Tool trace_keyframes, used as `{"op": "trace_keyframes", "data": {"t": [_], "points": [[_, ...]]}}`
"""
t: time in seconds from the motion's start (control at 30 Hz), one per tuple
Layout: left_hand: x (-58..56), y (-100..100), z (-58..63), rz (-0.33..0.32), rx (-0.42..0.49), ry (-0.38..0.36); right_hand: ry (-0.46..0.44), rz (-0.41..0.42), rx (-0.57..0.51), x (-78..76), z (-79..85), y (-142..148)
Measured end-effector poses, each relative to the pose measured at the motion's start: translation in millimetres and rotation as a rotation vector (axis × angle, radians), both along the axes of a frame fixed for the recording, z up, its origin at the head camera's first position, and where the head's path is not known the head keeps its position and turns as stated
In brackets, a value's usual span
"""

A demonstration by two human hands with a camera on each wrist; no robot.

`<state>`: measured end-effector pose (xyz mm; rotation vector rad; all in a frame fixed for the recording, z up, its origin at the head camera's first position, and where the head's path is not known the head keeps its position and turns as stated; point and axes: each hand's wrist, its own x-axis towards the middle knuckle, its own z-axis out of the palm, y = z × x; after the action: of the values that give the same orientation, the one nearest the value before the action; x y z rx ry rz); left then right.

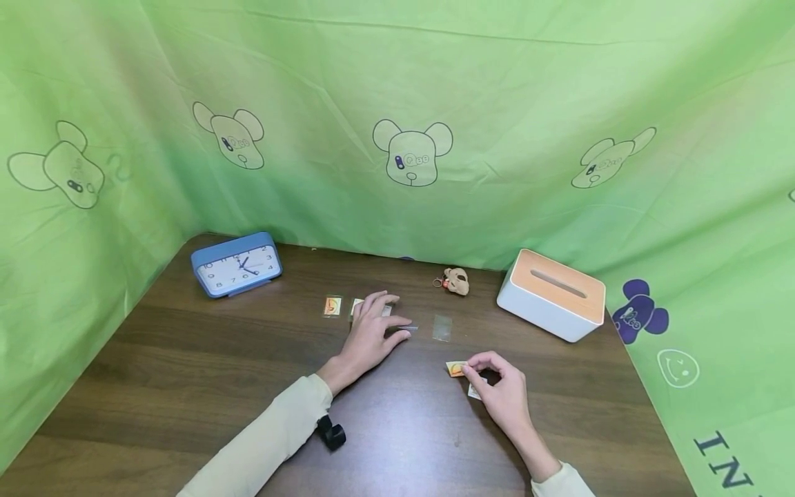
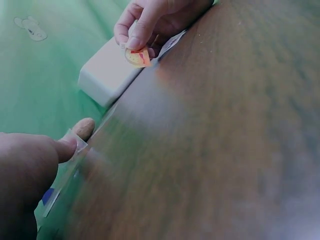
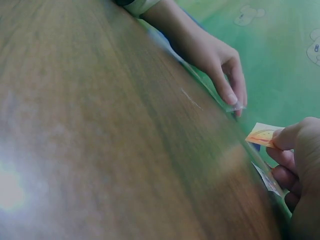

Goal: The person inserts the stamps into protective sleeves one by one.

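Note:
My left hand (image 1: 368,338) is over the middle of the table, pinching a small clear plastic sleeve (image 2: 75,141) between thumb and forefinger. Near its fingers lie small picture cards, an orange one (image 1: 332,306) to the left and others partly hidden beneath the hand. Another clear sleeve (image 1: 442,328) lies flat between the two hands. On the right, my right hand (image 1: 506,390) pinches a small orange-and-white picture card (image 3: 266,135) by its edge. A second white card (image 3: 265,178) shows below those fingers; whether they touch it I cannot tell.
A blue clock (image 1: 237,264) stands at the back left. Toward the back are a brown keychain figure (image 1: 456,281) and a white tissue box (image 1: 546,314) with a wooden-coloured top. A green printed curtain (image 1: 410,69) surrounds the wooden table (image 1: 397,442).

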<state>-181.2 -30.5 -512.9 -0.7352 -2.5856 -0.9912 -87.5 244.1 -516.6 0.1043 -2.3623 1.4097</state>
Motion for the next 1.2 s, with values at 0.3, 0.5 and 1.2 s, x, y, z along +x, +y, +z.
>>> {"op": "trace_keyframes", "data": {"t": [0.3,0.5,1.2], "points": [[13.7,-12,0.5,-0.06,0.169,0.032,0.021,-0.016,-0.069,1.1,3.2,-1],[24.8,-20,-3.3,-0.122,0.289,-0.003,0.056,-0.017,-0.101,0.3,3.0,-1],[37.4,-20,2.0,-0.089,0.431,-0.286,0.117,0.042,-0.158,-2.5,5.5,-20]]}}
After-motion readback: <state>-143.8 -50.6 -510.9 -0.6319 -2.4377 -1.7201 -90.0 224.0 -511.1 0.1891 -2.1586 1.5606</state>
